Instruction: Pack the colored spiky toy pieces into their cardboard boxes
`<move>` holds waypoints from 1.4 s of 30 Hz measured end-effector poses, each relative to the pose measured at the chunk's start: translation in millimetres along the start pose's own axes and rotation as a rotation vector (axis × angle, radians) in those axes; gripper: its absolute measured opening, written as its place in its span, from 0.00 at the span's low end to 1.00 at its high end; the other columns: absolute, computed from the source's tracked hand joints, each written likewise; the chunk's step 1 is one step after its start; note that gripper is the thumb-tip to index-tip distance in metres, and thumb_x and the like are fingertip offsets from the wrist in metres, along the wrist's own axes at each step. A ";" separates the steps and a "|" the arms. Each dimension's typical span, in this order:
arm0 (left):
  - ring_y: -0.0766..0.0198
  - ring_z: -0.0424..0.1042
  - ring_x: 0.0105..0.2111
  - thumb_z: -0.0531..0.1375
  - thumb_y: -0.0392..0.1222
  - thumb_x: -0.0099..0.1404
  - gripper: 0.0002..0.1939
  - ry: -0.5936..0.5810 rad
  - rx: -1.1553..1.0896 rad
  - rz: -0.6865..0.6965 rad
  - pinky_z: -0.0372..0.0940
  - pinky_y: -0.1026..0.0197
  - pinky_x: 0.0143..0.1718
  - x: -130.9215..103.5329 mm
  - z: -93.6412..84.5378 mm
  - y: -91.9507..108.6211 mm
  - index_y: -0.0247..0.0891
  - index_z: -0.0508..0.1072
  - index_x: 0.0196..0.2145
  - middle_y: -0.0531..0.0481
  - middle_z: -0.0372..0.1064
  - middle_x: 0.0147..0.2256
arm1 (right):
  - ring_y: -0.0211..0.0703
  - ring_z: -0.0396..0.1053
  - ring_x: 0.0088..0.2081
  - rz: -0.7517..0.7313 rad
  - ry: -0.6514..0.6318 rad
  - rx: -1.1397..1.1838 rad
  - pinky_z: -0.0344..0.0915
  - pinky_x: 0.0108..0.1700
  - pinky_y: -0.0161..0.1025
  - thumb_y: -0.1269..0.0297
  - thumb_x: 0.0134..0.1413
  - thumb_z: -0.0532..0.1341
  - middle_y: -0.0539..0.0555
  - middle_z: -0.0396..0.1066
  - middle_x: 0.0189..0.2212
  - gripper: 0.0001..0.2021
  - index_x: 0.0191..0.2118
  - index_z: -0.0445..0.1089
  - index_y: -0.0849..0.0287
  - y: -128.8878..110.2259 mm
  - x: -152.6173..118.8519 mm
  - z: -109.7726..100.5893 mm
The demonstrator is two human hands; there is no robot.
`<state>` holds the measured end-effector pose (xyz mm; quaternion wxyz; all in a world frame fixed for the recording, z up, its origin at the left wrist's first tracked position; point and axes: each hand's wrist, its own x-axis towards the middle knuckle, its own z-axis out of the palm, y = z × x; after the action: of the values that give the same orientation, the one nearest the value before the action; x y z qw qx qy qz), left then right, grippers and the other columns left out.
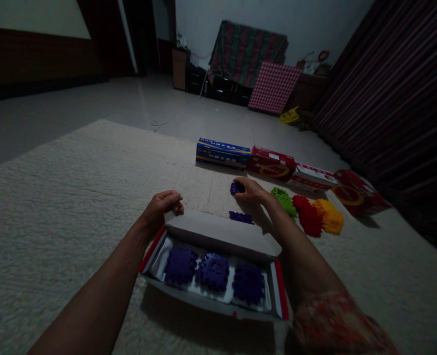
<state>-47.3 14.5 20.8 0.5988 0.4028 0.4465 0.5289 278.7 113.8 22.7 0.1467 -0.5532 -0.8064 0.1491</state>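
Note:
An open box (218,239) with a white inside and red ends lies nearest to me, its lid flap raised. Three groups of purple toothed pieces (213,272) sit in it in a row. My left hand (165,203) is closed at the far left corner of the box, by the flap; what it holds, if anything, is hidden. Beyond the flap, my right hand (248,190) pinches a purple piece (236,188) above the mat. More purple pieces (241,217) rest on the mat between that hand and the flap.
Green (284,201), red (309,216) and yellow pieces (329,216) lie in piles at the right on the cream mat (74,197). Behind them stand a blue box (223,154) and several red and white boxes (272,164). A dark curtain (391,98) hangs at the right.

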 end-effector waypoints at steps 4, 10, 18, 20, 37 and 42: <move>0.61 0.72 0.21 0.67 0.44 0.51 0.09 -0.012 0.004 -0.009 0.64 0.61 0.25 1.1 -1.2 -0.7 0.37 0.74 0.23 0.53 0.64 0.15 | 0.55 0.68 0.58 0.023 -0.050 -0.028 0.64 0.61 0.48 0.67 0.48 0.67 0.62 0.70 0.58 0.29 0.59 0.69 0.59 -7.3 -7.0 -5.6; 0.61 0.72 0.20 0.68 0.46 0.51 0.10 -0.016 0.010 0.012 0.64 0.62 0.25 2.0 -2.1 -2.7 0.37 0.74 0.23 0.54 0.64 0.15 | 0.55 0.69 0.57 0.005 -0.097 -0.026 0.65 0.60 0.49 0.66 0.50 0.69 0.66 0.69 0.58 0.30 0.60 0.67 0.64 -4.8 -4.9 -18.4; 0.61 0.72 0.20 0.67 0.44 0.51 0.09 -0.010 0.002 -0.001 0.64 0.61 0.25 1.1 -1.0 -1.3 0.37 0.74 0.22 0.53 0.64 0.15 | 0.51 0.73 0.52 -0.007 0.023 0.088 0.70 0.54 0.47 0.68 0.49 0.67 0.59 0.75 0.52 0.22 0.53 0.73 0.58 4.6 -16.1 -19.4; 0.62 0.72 0.20 0.67 0.44 0.51 0.08 -0.010 0.000 0.009 0.64 0.62 0.25 1.4 -1.4 -1.8 0.37 0.75 0.22 0.53 0.64 0.15 | 0.52 0.73 0.53 -0.006 0.089 0.114 0.71 0.53 0.48 0.66 0.50 0.67 0.59 0.75 0.53 0.22 0.53 0.73 0.57 3.9 -25.6 -23.2; 0.63 0.71 0.20 0.68 0.44 0.50 0.10 -0.046 -0.036 0.058 0.64 0.62 0.25 3.7 -3.9 -6.5 0.36 0.74 0.24 0.54 0.64 0.15 | 0.52 0.72 0.53 -0.563 0.024 0.211 0.72 0.53 0.51 0.62 0.59 0.66 0.62 0.73 0.52 0.18 0.53 0.69 0.58 -182.5 -167.4 -38.5; 0.64 0.71 0.20 0.69 0.47 0.49 0.13 -0.066 -0.046 0.061 0.65 0.62 0.25 7.0 -5.5 -9.8 0.35 0.73 0.24 0.55 0.64 0.15 | 0.53 0.71 0.51 -0.531 -0.088 0.117 0.72 0.53 0.52 0.65 0.58 0.67 0.64 0.72 0.52 0.17 0.52 0.69 0.62 -194.6 -162.4 -20.4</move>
<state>-49.5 20.3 9.1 0.6059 0.4197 0.4019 0.5434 177.8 -103.4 108.0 0.1771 -0.3062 -0.9187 0.1758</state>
